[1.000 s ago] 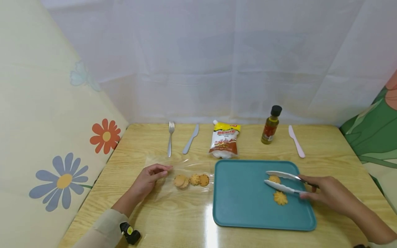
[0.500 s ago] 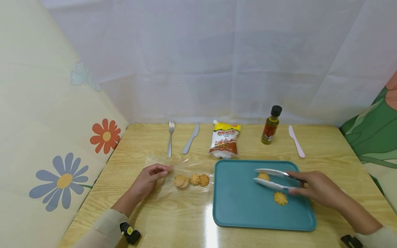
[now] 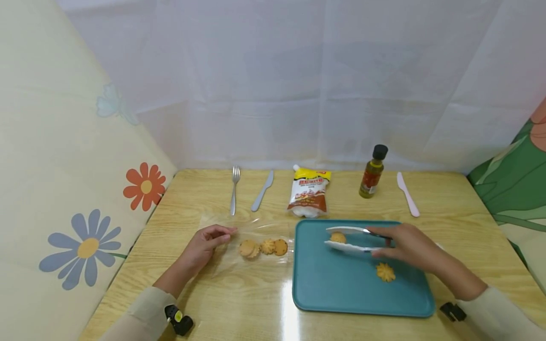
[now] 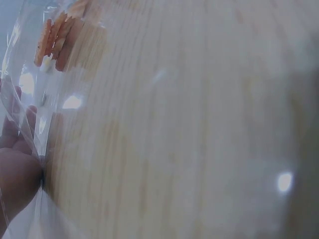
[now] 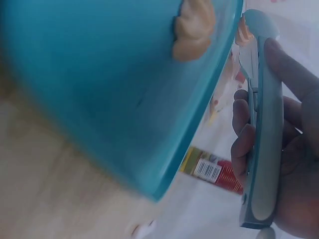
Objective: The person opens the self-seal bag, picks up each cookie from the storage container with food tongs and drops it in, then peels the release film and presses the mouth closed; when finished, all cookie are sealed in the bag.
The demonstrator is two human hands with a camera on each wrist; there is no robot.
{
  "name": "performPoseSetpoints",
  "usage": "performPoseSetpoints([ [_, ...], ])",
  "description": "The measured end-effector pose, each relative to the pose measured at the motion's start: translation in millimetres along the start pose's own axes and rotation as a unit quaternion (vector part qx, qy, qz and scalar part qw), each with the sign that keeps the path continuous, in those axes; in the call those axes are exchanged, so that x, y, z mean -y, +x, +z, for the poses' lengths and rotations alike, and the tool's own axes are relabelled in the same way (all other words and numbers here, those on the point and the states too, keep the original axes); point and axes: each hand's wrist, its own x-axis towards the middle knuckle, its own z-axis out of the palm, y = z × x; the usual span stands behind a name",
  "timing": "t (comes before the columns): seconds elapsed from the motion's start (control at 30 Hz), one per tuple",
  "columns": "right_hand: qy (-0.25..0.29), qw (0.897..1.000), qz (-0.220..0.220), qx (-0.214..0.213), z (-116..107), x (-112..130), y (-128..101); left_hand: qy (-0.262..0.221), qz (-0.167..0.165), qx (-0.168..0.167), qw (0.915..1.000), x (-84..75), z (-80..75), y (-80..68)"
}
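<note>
My left hand (image 3: 209,244) pinches the open end of a clear plastic bag (image 3: 270,229) lying flat on the table. Several cookies (image 3: 249,248) lie inside it; the left wrist view shows them edge-on as a small stack (image 4: 57,40) beyond my fingers. With my right hand (image 3: 411,246) I grip a pair of tongs (image 3: 347,246), whose white tips hold a round cookie (image 3: 338,237) over the left part of the teal tray (image 3: 337,289). A flower-shaped cookie (image 3: 386,272) rests on the tray below my right hand. In the right wrist view my thumb presses the tongs' handle (image 5: 266,144).
Along the back of the table lie a fork (image 3: 233,192), a grey-blue knife (image 3: 262,192), a spouted pouch (image 3: 309,193) and a pink knife (image 3: 408,195). A black-capped bottle (image 3: 370,177) stands among them. White cloth (image 3: 256,94) hangs behind.
My right hand has moved left across the tray, carrying the round cookie in the tongs toward the bag. My left hand, the bag and the flower-shaped cookie have stayed put.
</note>
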Motion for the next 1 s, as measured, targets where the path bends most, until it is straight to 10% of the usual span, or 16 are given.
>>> performPoseSetpoints([
  [1.0,-0.021,0.994,-0.108,0.030,24,70,88,-0.006,0.014,0.007,0.9999,0.5,-0.1,0.4],
])
